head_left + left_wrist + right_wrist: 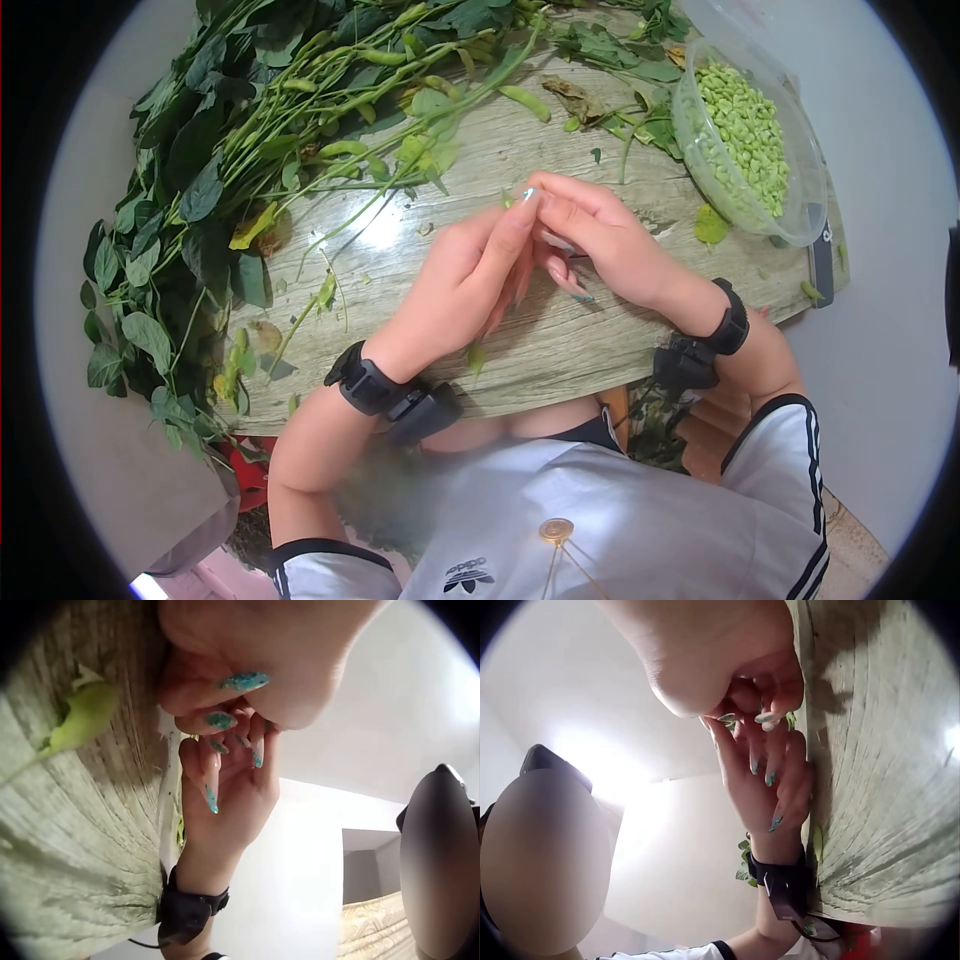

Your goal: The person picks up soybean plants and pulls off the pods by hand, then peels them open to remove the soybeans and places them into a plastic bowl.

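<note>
Over the middle of the table, my left hand (474, 262) and right hand (610, 238) meet at the fingertips. Between them they pinch a green soybean pod (508, 199), mostly hidden by the fingers, with only a small end showing beside the left fingers. In the right wrist view a bit of the same green pod (792, 720) peeks out where the fingertips come together. The left thumb and right thumb press close to each other on top. Long nails with teal glitter show on the curled fingers of the right hand (231, 787) in the left wrist view.
Leafy soybean stalks (330, 120) with pods cover the table's far left. A clear plastic tub (690, 130) of shelled green beans (745, 135) stands at the right, beside a dark-handled tool (821, 265). Loose leaves and a yellow leaf (710, 225) lie on the wooden tabletop (370, 330).
</note>
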Demonstrator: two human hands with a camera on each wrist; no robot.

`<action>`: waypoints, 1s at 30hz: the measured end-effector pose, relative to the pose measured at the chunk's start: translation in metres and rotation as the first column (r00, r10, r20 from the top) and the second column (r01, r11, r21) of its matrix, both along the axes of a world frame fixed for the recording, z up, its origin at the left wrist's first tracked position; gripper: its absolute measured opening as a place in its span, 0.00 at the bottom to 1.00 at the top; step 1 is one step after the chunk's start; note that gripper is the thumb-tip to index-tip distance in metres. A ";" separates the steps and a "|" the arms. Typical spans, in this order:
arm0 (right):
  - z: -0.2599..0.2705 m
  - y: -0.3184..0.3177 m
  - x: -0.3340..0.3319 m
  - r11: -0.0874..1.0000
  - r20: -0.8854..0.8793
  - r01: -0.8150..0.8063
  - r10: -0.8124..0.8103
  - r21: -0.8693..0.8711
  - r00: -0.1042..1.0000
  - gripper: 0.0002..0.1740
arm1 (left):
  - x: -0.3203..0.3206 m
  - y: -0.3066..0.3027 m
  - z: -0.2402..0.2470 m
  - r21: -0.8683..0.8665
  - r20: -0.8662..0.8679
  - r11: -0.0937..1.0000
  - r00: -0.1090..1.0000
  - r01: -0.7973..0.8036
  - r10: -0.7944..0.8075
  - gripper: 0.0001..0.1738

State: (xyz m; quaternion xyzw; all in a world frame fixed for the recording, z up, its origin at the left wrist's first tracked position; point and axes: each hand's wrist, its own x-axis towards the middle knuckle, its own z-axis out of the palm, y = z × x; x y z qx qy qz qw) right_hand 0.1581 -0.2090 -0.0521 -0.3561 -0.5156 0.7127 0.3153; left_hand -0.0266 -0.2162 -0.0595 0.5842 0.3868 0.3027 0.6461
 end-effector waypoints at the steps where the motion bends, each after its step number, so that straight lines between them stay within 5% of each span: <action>1: 0.000 0.000 -0.002 0.999 -0.047 0.014 -0.017 -0.050 0.999 0.16 | -0.001 0.000 0.002 -0.001 -0.001 1.000 1.000 0.000 0.000 0.29; 4: 0.005 0.001 -0.004 0.984 -0.088 0.072 -0.087 -0.161 0.992 0.16 | -0.001 0.001 0.008 -0.028 -0.010 1.000 1.000 0.005 -0.005 0.27; 6: 0.005 0.002 -0.003 0.982 -0.091 0.078 -0.094 -0.173 0.991 0.16 | 0.003 0.001 0.003 0.151 -0.012 0.981 0.992 -0.122 0.125 0.22; 9: 0.001 0.005 0.000 0.983 -0.090 0.077 -0.093 -0.166 0.992 0.16 | 0.001 0.001 0.001 0.168 -0.028 0.973 0.986 -0.160 0.167 0.17; 15: 0.002 0.006 0.000 0.986 -0.083 0.130 -0.139 -0.107 0.987 0.15 | 0.003 0.000 -0.001 0.045 0.163 0.985 0.974 -0.166 0.157 0.16; 25: 0.007 0.008 0.006 0.985 0.045 0.167 -0.165 -0.050 0.985 0.15 | 0.002 0.000 0.005 -0.016 0.211 0.987 0.965 -0.159 0.159 0.16; 30: 0.003 0.023 0.024 0.968 -0.046 0.248 -0.247 0.036 0.968 0.15 | -0.001 0.005 0.003 -0.040 0.309 0.973 0.923 -0.229 0.230 0.16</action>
